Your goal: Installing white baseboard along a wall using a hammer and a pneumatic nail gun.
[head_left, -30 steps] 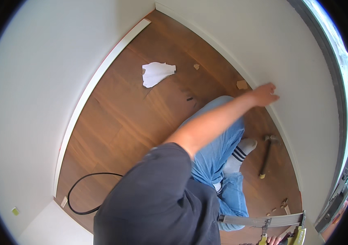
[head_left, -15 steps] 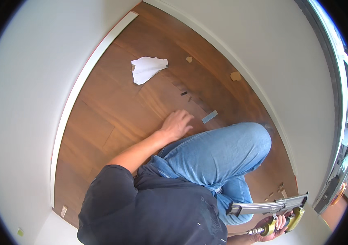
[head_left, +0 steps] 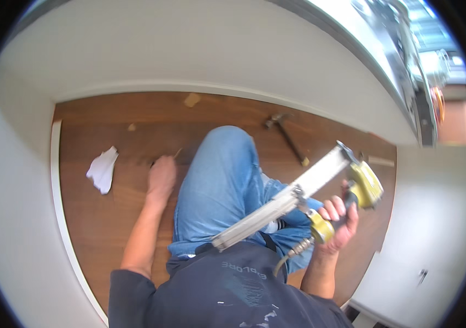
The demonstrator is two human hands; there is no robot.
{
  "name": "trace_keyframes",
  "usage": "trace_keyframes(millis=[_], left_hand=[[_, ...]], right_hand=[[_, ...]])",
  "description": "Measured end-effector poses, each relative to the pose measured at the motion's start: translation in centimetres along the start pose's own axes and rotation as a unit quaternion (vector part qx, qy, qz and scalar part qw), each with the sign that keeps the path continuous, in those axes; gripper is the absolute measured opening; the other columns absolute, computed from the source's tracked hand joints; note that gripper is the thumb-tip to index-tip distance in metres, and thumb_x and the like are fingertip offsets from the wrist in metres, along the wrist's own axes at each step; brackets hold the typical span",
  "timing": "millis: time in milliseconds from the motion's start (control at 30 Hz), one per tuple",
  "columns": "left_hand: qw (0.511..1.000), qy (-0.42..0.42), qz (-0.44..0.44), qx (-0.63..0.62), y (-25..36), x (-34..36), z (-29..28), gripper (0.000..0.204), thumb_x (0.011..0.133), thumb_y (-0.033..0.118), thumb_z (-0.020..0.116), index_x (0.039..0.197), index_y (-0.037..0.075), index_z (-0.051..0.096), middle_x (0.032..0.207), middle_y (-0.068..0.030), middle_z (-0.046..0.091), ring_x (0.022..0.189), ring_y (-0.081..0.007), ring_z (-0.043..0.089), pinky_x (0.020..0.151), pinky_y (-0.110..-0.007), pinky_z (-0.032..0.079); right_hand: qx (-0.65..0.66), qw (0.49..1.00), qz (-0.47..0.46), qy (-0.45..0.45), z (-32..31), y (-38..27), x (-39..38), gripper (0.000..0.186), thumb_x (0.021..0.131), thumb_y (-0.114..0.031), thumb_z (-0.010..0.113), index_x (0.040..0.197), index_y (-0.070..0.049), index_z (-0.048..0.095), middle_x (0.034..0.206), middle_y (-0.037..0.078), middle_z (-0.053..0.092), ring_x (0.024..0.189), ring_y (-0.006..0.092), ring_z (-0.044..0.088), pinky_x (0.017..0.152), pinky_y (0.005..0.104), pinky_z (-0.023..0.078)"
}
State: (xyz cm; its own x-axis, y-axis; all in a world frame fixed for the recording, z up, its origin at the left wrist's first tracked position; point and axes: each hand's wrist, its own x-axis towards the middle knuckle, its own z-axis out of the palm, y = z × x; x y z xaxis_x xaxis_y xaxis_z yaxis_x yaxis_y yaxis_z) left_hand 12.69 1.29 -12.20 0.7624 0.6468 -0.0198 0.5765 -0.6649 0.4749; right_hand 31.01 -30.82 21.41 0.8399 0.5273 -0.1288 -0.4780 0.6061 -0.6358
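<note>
My right hand (head_left: 343, 223) is wrapped round the dark grip of a yellow-green nail gun (head_left: 366, 186). Its long silver magazine slants over my lap toward my shirt, and an air hose fitting (head_left: 301, 247) joins the handle end. My left hand (head_left: 162, 175) is down at the wooden floor, left of my raised knee. Its fingers look curled and slightly blurred; what they hold, if anything, is hidden. A thin tan sliver (head_left: 178, 152) shows just beyond the fingertips.
A hammer (head_left: 288, 139) lies beyond my legs, near the white baseboard (head_left: 233, 94). Torn white paper (head_left: 102, 170) lies to the left, with tan scraps (head_left: 192, 99) farther off. A pale strip (head_left: 380, 161) lies by the right wall. White trim (head_left: 61, 208) edges the left.
The view has turned. My right hand has brought the nail gun up from the lower right to over my lap. My left fingers have curled; the blue-grey strip near them is out of sight.
</note>
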Motion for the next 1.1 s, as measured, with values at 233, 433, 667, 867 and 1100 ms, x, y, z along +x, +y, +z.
trace_keyframes(millis=[233, 433, 667, 867, 1100], left_hand=[[0.930, 0.095, -0.121, -0.332, 10.1, 1.0, -13.6, 0.017, 0.100, 0.013, 0.062, 0.107, 0.000, 0.069, 0.091, -0.0101, 0.070, 0.079, -0.0151, 0.065, 0.071, -0.031, 0.053], [0.928, -0.153, 0.075, -0.331, 32.1, 4.1, -21.3, 0.017, 0.095, 0.019, 0.067, 0.096, 0.003, 0.072, 0.082, -0.0085, 0.071, 0.073, -0.0174, 0.067, 0.069, -0.032, 0.054], [0.970, -0.139, 0.152, -0.132, 37.3, 6.0, -19.5, 0.019, 0.089, 0.018, 0.066, 0.080, 0.002, 0.063, 0.085, -0.0180, 0.070, 0.079, -0.0389, 0.067, 0.072, -0.047, 0.054], [0.952, -0.139, 0.228, -0.152, 37.6, 5.2, -17.8, 0.029, 0.096, 0.028, 0.066, 0.105, 0.001, 0.061, 0.099, -0.0194, 0.069, 0.077, -0.0370, 0.069, 0.076, -0.044, 0.056], [0.879, -0.324, 0.066, -0.343, 35.9, 6.6, -14.2, 0.049, 0.107, 0.037, 0.053, 0.134, -0.003, 0.049, 0.118, -0.0209, 0.064, 0.113, -0.0260, 0.065, 0.094, -0.037, 0.052]], right_hand=[[0.030, 0.997, 0.050, 0.052, -0.9, -1.9, 0.4, 0.050, 0.104, -0.026, 0.052, 0.150, -0.013, 0.038, 0.083, 0.001, 0.048, 0.074, 0.0146, 0.051, 0.076, 0.0361, 0.049], [-0.021, 0.989, 0.113, 0.097, -1.6, -2.8, 1.1, 0.030, 0.104, -0.024, 0.053, 0.130, -0.010, 0.049, 0.083, 0.002, 0.051, 0.075, 0.0150, 0.054, 0.074, 0.0359, 0.051], [0.008, 0.989, 0.111, 0.097, -1.0, -3.5, 1.1, 0.014, 0.101, -0.019, 0.060, 0.103, -0.008, 0.051, 0.082, 0.005, 0.055, 0.072, 0.0177, 0.059, 0.071, 0.0371, 0.055], [0.015, 0.990, 0.102, 0.097, -1.7, -3.8, 1.1, 0.014, 0.101, -0.018, 0.060, 0.103, -0.009, 0.050, 0.082, 0.005, 0.054, 0.072, 0.0180, 0.059, 0.071, 0.0368, 0.054], [0.093, 0.988, 0.117, 0.036, -3.0, -2.7, 1.2, 0.032, 0.103, -0.022, 0.055, 0.133, -0.011, 0.048, 0.081, 0.003, 0.052, 0.073, 0.0169, 0.057, 0.073, 0.0375, 0.052]])
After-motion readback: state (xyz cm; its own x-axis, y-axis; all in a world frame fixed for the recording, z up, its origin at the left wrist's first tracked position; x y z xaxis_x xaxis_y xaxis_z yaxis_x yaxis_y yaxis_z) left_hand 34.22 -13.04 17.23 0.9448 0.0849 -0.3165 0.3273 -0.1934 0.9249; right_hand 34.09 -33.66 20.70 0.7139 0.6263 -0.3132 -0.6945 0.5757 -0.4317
